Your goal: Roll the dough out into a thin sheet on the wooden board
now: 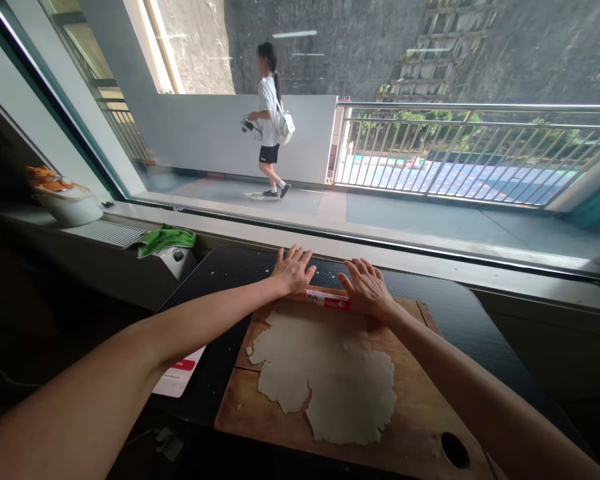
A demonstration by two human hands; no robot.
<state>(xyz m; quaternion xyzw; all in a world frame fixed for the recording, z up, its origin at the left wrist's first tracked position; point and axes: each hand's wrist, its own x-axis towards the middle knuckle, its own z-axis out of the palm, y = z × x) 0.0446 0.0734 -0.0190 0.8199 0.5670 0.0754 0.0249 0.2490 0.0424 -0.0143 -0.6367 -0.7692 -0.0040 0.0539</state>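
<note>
A wide sheet of rolled-out dough point(325, 367) with ragged, torn edges lies on a wooden board point(420, 400). Across its far edge is a rolling pin point(327, 300) with a red and white label around its middle. My left hand point(293, 272) rests palm down over the pin's left end, its fingers stretched forward. Over the right end lies my right hand point(367, 288), also flat with the fingers spread. Both palms hide the pin's ends.
The board sits on a black table point(460, 320) against a window sill. A green cloth point(167, 240) lies on the left, and a pink and white card point(180, 377) is under my left arm. Beyond the glass, a person point(269, 117) walks past a railing point(455, 153).
</note>
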